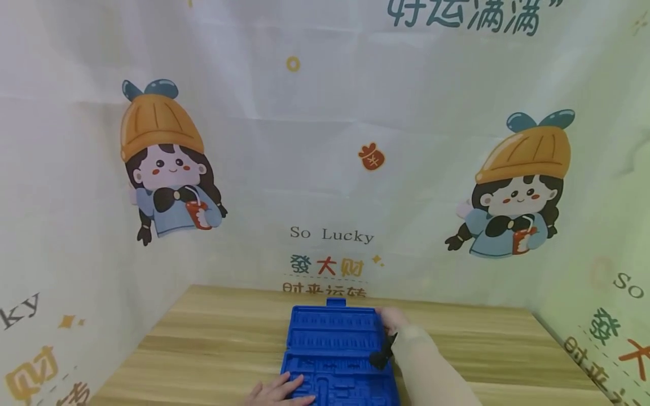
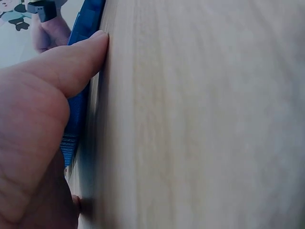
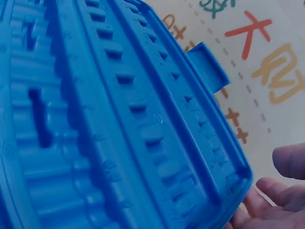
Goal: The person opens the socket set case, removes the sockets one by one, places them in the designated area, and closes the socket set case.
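Note:
An empty-looking blue plastic tool case (image 1: 332, 366) lies unfolded on the table, its lid laid back away from me and its moulded slots bare. My left hand (image 1: 279, 392) rests on the near left edge of the case with fingers spread. In the left wrist view the left thumb (image 2: 78, 64) lies straight against the case's side (image 2: 78, 114). At the far right corner of the lid (image 3: 167, 109), my right hand (image 3: 274, 200) touches the rim with its fingertips, the thumb standing apart from it. The case's near end is cut off by the frame.
Wood-grain tabletop (image 1: 213, 338) surrounds the case. A printed cloth wall (image 1: 325, 186) with cartoon figures stands behind and at both sides. A latch tab (image 1: 336, 302) sticks out from the lid's far edge. A black wrist device (image 1: 383, 354) overhangs the case's right side.

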Available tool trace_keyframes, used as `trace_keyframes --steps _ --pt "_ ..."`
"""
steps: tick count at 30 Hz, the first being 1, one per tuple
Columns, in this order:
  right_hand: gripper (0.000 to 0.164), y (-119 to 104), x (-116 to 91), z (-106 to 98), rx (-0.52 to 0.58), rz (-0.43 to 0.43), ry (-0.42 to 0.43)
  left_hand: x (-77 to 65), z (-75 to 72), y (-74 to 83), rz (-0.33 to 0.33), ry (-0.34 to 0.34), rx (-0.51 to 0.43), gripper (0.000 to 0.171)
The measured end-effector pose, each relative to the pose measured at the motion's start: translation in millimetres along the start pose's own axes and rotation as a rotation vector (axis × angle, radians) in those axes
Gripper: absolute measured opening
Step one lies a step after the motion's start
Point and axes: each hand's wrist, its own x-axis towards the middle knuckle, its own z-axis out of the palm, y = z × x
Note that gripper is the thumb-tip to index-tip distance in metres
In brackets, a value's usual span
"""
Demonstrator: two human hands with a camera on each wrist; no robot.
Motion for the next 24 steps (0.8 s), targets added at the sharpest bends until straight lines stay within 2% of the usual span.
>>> trace_keyframes --steps 2,4,6,8,11,16,20,24 --pt "0.044 -42.2 -37.4 0.0 0.124 0.024 0.042 1.3 -5.4 1.1 -0.01 -0.053 -0.003 0.049" --pt "0.049 -83.8 -73.1 -0.4 0.155 0.033 0.099 3.3 -10.8 2.1 -0.029 -0.117 -0.001 0.051" --pt "0.048 -107.4 -94.7 -4.7 0.109 -0.033 0.112 5.2 -14.9 2.7 -0.04 -0.165 0.015 0.053" --pt "0.047 -121.3 -107.8 -9.8 0.048 -0.088 0.101 6.9 -17.8 2.8 -0.038 -0.193 0.041 0.054" --pt "0.042 -131.8 -121.8 -18.6 -0.049 -0.169 0.089 7.7 -21.4 2.9 -0.006 -0.206 0.072 0.056" --pt "0.032 -132.2 -135.9 -33.4 -0.124 -0.293 0.059 4.8 -27.0 4.2 0.059 -0.207 0.096 0.059" --pt "0.029 -129.9 -152.5 -43.3 -0.215 -0.345 0.025 3.3 -30.1 6.3 0.103 -0.21 0.138 0.059" --pt "0.028 -125.9 -167.4 -48.3 -0.311 -0.379 0.002 2.5 -35.4 14.3 0.188 -0.157 0.195 0.06"
